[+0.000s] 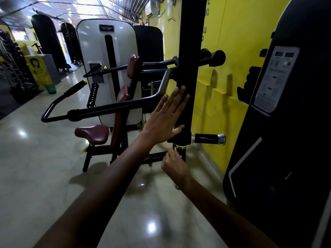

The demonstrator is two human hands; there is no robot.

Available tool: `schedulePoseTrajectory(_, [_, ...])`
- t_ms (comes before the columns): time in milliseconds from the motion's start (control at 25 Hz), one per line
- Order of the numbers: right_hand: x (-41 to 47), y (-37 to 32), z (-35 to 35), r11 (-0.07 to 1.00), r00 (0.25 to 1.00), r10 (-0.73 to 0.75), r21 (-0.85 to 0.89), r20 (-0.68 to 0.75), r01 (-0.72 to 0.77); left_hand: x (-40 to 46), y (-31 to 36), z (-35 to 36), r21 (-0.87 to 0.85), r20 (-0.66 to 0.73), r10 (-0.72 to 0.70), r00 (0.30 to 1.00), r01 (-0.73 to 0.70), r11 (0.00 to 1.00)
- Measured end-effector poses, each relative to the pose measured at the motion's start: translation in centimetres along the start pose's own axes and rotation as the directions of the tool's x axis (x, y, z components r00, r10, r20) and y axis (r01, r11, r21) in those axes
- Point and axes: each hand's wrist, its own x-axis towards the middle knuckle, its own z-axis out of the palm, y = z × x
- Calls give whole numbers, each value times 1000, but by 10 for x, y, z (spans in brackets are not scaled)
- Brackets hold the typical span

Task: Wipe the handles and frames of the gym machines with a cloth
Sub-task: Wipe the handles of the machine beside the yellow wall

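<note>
The post (191,51) — the black upright frame piece — runs top to bottom through the centre-right of the frame, its long axis vertical. The left hand (166,115) lies flat against its left face, fingers straight, pointing up along it. Just below, the right hand (174,162) curls at the knob (180,146) under the post (whether it pinches is unclear). No cloth shows — so neither hand looks ready to wipe.

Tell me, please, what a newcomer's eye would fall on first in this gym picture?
Probably the two bare arms reaching in from below: the left hand lies flat with straight fingers against the black upright post at centre, while the right hand pinches a small fitting near the post's foot. Behind them run the bright yellow wall and a machine with a maroon seat; no cloth shows.
</note>
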Motion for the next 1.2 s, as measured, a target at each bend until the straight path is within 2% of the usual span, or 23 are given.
schedulePoseTrajectory(80, [1, -12, 7, 999, 999, 4, 38, 53, -6, 0, -1, 1, 5, 1, 2, 1000, -2, 1000])
schedulePoseTrajectory(200, [-11, -37, 27, 999, 986, -39, -9, 163, 41, -1, -1, 2, 8, -5, 4, 1000, -4, 1000])
schedulePoseTrajectory(320, [-33, -47, 28, 998, 979, -19, -48, 203, 30, 0, -1, 2, 12, 1, 7, 1000, -7, 1000])
schedulePoseTrajectory(480, [-38, -52, 45, 997, 988, -44, -57, 149, 53, -1, -1, 1, 27, 1, 3, 1000, -3, 1000])
schedulePoseTrajectory(600, [-44, -61, 62, 987, 956, -143, -38, 257, 158, -2, -1, 0, 37, -2, 6, 1000, -6, 999])
schedulePoseTrajectory(680, [-40, -54, 56, 985, 967, -167, -15, 193, 173, -2, -2, 0, 38, 4, 5, 1000, -5, 999])
schedulePoseTrajectory(760, [-28, -37, 42, 983, 983, -179, 36, 42, 178, -2, -2, 0, 33, 8, 3, 1000, -4, 999])
schedulePoseTrajectory(840, [-11, -16, 20, 988, 985, -128, 68, -114, 137, -1, 0, -1, 23, -2, -6, 1000, 6, 1000])
schedulePoseTrajectory(920, [4, 2, -7, 993, 978, -42, 104, -206, 65, -2, 1, -1, 14, -3, -10, 1000, 10, 1000])
schedulePoseTrajectory(1040, [-4, 13, -25, 962, 943, 57, 272, -328, 37, -3, -1, 0, 45, 0, 5, 1000, -5, 999])
schedulePoseTrajectory(1080, [-13, 14, -18, 928, 920, 100, 368, -379, 51, -3, -3, 0, 48, -1, 13, 1000, -13, 999])
schedulePoseTrajectory(1120, [-27, 13, -7, 858, 882, 213, 512, -420, 37, -3, -5, 0, 46, 0, 19, 1000, -19, 999])
schedulePoseTrajectory(1160, [-42, 13, 4, 714, 842, 375, 700, -388, 4, -3, -6, 0, 42, 4, 22, 1000, -22, 999])
schedulePoseTrajectory(1200, [-56, 14, 9, 477, 789, 556, 878, -260, -47, -3, -7, 0, 35, 7, 23, 1000, -23, 999])
